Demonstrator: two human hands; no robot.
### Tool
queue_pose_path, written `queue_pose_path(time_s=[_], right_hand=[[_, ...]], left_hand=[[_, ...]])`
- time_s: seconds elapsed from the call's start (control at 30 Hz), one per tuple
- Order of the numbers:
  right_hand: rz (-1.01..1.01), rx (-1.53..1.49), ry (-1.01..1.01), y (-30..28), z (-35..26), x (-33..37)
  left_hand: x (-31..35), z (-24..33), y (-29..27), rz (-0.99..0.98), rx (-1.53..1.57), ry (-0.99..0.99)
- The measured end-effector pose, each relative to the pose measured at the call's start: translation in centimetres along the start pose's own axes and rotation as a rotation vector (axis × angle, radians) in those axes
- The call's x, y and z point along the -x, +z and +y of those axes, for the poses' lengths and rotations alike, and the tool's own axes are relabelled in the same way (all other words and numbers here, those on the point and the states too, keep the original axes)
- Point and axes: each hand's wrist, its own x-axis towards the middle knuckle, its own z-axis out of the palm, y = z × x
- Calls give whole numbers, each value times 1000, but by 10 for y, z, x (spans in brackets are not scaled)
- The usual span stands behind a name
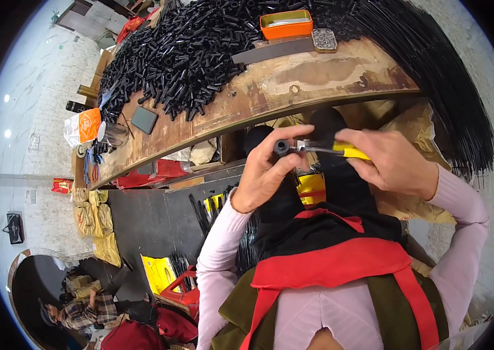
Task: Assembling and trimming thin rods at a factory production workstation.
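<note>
Above my lap, my left hand [261,172] pinches a short black tubular piece [281,146] with a round open end, its thumb below and index finger above. My right hand [396,160] is wrapped round the yellow handles of a pair of pliers [349,151]. The metal jaws of the pliers point left and meet the black piece beside my left fingertips. Whether the jaws grip something small there I cannot tell.
On the wooden bench [317,73] lie a heap of short black tubes [171,52], an orange tin [286,24], a small tin of metal bits [324,40] and a dark square box [144,120]. Long black rods [445,76] hang over its right end. Another person [86,309] sits lower left.
</note>
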Motion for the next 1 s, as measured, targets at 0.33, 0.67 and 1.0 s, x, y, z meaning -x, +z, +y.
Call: queue_pose_path(time_s=[0.33,0.67,1.0], right_hand=[[116,52,-81,15,5,6],[-305,-457,288,25,-1,-2],[-447,-703,559,0,-22,-15]], left_hand=[[6,4,-6,-90,-107,-43],[15,-12,-8,-49,30,31],[16,-8,-8,-9,-131,11]])
